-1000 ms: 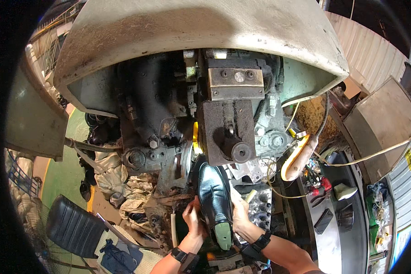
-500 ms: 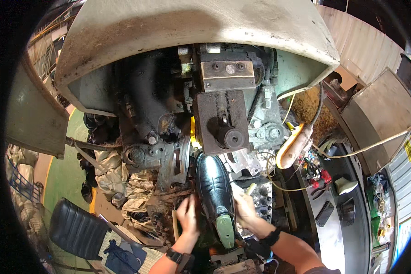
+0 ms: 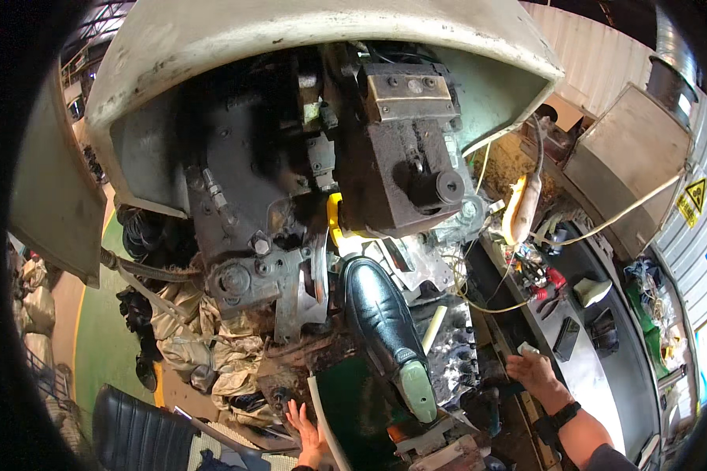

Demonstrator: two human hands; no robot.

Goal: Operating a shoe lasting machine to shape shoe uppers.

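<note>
We hold our hands well apart. Our left hand (image 3: 307, 433) is low at the near side, its fingers (image 3: 294, 414) spread and pointing far. Our right hand (image 3: 539, 373) lies farther right, partly curled, fingers toward the left, our bare right forearm (image 3: 583, 436) slanting in from near right.

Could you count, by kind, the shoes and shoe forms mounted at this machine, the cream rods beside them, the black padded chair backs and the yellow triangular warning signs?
Black leather shoe: 1
Green shoe last: 1
Cream rod: 1
Black padded chair back: 1
Yellow triangular warning sign: 1
Total: 5
</note>
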